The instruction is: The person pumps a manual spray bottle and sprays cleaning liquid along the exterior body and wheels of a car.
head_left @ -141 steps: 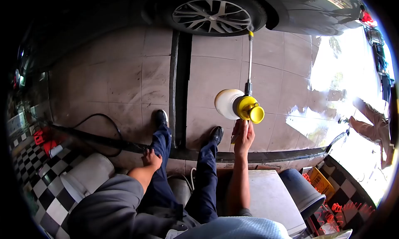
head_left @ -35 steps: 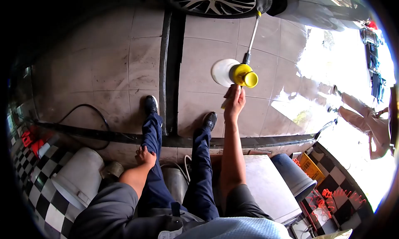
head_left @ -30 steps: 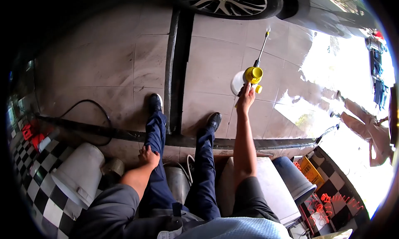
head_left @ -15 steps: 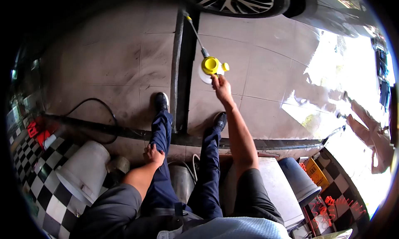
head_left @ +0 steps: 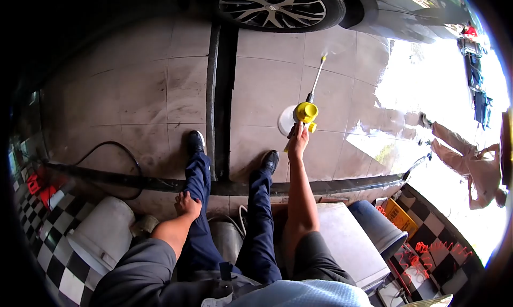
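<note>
My right hand [head_left: 299, 139] is closed on the handle of a pump sprayer with a yellow top [head_left: 306, 112] and a whitish tank [head_left: 287, 120]. The sprayer's thin metal wand [head_left: 317, 81] points away from me towards the car's front side. Fine mist hangs around its yellow tip, in front of the silver car's wheel [head_left: 272, 8]. Against my left trouser leg [head_left: 197, 181], near the knee, rests my left hand [head_left: 187, 204]; it holds nothing, and its fingers lie loosely on the cloth.
A black-edged channel [head_left: 220, 104] runs across the tiled floor. Large buckets [head_left: 101, 235] and a blue barrel [head_left: 377, 227] stand by a pale box [head_left: 342, 243]. A black hose [head_left: 133, 160] loops at left. Another person [head_left: 470, 163] stands at far right.
My right hand has swung the sprayer to the right and slightly nearer me, and its wand now leans right. Mist shows at the tip. My view has shifted a little; my left hand stays on the leg.
</note>
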Demonstrator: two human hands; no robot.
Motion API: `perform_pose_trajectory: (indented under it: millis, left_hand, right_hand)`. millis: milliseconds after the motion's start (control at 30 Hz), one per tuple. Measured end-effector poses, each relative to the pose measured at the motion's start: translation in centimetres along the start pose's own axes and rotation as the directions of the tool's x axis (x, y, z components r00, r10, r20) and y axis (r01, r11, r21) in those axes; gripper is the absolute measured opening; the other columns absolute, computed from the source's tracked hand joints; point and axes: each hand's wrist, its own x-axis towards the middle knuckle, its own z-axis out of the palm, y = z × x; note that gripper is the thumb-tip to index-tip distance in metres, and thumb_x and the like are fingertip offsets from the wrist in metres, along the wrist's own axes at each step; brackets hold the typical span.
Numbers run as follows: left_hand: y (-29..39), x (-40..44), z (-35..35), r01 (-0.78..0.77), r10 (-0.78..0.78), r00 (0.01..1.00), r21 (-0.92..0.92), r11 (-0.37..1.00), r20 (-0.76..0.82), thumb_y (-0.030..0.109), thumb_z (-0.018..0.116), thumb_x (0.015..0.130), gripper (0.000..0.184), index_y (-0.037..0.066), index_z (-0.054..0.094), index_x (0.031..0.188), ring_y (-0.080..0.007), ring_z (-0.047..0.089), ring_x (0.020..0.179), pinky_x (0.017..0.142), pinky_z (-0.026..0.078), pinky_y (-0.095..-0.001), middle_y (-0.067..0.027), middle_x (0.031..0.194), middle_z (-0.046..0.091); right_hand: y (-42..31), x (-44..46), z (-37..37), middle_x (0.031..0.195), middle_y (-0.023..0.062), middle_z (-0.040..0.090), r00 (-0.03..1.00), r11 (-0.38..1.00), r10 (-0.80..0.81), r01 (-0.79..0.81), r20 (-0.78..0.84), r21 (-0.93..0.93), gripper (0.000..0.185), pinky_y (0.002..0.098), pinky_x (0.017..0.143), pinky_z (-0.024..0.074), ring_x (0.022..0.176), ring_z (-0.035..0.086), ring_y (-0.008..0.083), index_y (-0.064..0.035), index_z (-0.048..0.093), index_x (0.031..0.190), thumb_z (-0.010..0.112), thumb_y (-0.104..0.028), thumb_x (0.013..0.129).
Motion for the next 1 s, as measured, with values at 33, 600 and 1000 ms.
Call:
perform_pose_trajectory:
  millis: [33,600,1000]
  left_hand:
    - [0.1,-0.1,-0.5,-0.001,0.001,1.0,-0.004,1.0,0.009,0.032,0.059,0.075,0.049,0.01,0.054,0.119,-0.031,0.046,0.116,0.094,0.041,-0.0443,-0.0118,0.124,0.049]
    - [0.0,0.0,1.1,-0.076,0.064,0.99,-0.096,0.992,-0.125,0.03,0.061,0.074,0.045,0.008,0.055,0.113,-0.0321,0.049,0.112,0.09,0.042,-0.0439,-0.0128,0.119,0.05]
    - [-2.6,0.4,5.1,-0.012,-0.031,0.992,-0.353,0.936,-0.118,0.02,0.066,0.067,0.05,0.006,0.056,0.114,-0.0391,0.04,0.118,0.1,0.032,-0.048,-0.0185,0.128,0.045]
  right_hand:
    - [0.8,0.5,0.0,0.058,-0.0048,0.043,0.998,0.996,0.062,-0.062,-0.004,-0.064,0.032,0.0219,0.045,0.0317,0.049,0.039,0.0047,-0.0117,0.047,0.073,0.049,-0.035,0.095]
    - [-15.9,-9.5,2.8,0.069,0.001,0.048,0.999,0.919,-0.005,0.022,-0.044,0.395,0.03,0.0233,0.05,0.0377,0.055,0.045,0.0087,-0.0076,0.05,0.088,0.047,-0.037,0.096]
    - [-11.0,-12.8,14.7,0.067,-0.0009,0.045,0.876,0.974,-0.149,0.21,0.458,-0.084,0.02,0.0204,0.052,0.0347,0.057,0.04,0.0057,-0.0036,0.048,0.092,0.042,-0.021,0.099]
